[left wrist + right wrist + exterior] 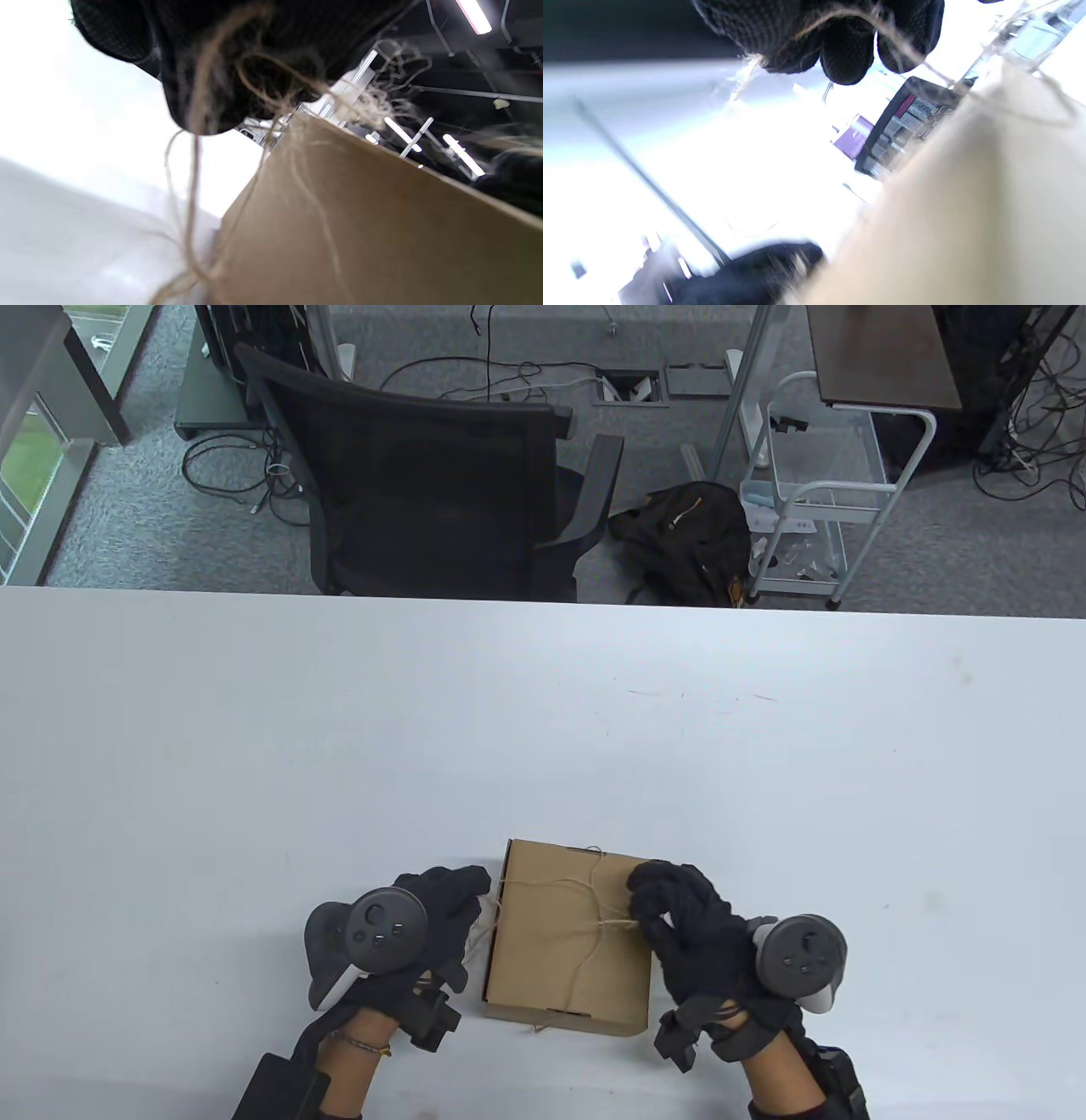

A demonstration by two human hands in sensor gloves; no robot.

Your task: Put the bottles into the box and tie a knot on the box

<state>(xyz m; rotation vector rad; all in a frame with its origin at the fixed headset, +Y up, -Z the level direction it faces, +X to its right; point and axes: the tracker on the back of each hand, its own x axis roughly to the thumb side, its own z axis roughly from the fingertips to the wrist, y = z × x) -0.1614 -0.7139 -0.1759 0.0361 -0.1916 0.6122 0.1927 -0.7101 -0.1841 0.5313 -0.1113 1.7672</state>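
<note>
A closed brown cardboard box lies near the table's front edge, wrapped with thin jute twine that crosses on its lid. My left hand is at the box's left side, fingers curled on a twine end. My right hand sits on the lid's right part, pinching the twine by the crossing. In the right wrist view its fingers curl round a strand above the box. In the left wrist view the box wall fills the lower right. No bottles are in view.
The white table stretches wide behind and beside the box. Beyond its far edge stand a black office chair, a black bag on the floor and a white wire cart.
</note>
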